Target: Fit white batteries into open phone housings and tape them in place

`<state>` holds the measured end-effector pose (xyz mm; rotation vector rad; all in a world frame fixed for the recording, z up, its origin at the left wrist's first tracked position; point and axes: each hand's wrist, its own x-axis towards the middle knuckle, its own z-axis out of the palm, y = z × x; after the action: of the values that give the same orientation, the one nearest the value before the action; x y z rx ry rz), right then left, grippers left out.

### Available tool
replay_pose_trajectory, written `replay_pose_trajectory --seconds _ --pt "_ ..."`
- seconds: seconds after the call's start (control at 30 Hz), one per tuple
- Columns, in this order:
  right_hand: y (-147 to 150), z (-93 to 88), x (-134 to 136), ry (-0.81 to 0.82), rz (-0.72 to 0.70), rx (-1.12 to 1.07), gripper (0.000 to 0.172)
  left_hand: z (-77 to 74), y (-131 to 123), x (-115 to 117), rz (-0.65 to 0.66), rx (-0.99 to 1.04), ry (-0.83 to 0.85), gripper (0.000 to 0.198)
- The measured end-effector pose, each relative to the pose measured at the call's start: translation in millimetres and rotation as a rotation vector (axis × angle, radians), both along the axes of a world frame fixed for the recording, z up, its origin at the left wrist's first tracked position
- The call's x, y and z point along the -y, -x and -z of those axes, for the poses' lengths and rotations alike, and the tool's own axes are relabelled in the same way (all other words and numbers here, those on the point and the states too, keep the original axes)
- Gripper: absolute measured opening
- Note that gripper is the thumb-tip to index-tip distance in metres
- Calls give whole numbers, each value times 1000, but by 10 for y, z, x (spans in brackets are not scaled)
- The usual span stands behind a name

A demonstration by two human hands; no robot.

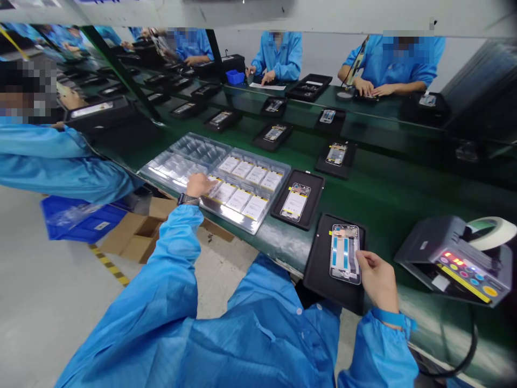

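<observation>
My left hand (198, 185) reaches over a clear plastic tray (258, 225), its fingers closed at the edge of a white phone battery (214, 186) in the front row. Several more batteries (239, 200) with yellow edges lie in the tray's right half. My right hand (378, 280) pinches the right edge of an open phone frame (345, 253). Blue strips show in the frame's bare battery bay. Under it lies a black tray (319, 269), which overhangs the table's front edge. Just beyond, another phone frame (296, 202) with a white battery in it rests in its own black tray.
To the right stands a tape dispenser (456, 258) with lit buttons and a tape roll (495, 231). Black trays with phones (336, 154) line the green table (375, 183). Co-workers in blue sit opposite and at left. A blue bin (72, 218) and cardboard box (129, 231) are below left.
</observation>
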<state>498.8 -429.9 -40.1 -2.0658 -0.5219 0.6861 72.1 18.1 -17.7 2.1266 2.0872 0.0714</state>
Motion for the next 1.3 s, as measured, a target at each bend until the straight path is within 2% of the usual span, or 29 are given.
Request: replay_pose_trajectory --seconds 0.1,0.27,0.43,0.53,0.7,0.83,0.93,1.1,1.3 --pt "101 -14 28 -135 76 -121 53 -35 -75 10 -61 -4 24 66" --pt "202 -10 157 -289 173 -223 66 -70 -103 154 -72 -8 21 65" --pt "218 55 323 -324 191 -225 62 -31 58 409 -103 -10 -20 65" --pt "215 94 359 -317 197 -246 63 -26 126 456 -97 1 -37 61" --pt "196 160 359 -308 219 -271 64 -94 96 282 -59 15 -22 70" --pt "195 186 359 -310 210 -268 65 -199 69 87 -12 27 54 58" --pt "213 169 363 -315 261 -277 67 -240 123 35 0 50 51 48" --pt "236 108 363 -295 292 -265 66 -162 311 152 8 80 50 30" --pt "223 90 380 -222 280 -245 67 24 410 411 60 106 -10 34"
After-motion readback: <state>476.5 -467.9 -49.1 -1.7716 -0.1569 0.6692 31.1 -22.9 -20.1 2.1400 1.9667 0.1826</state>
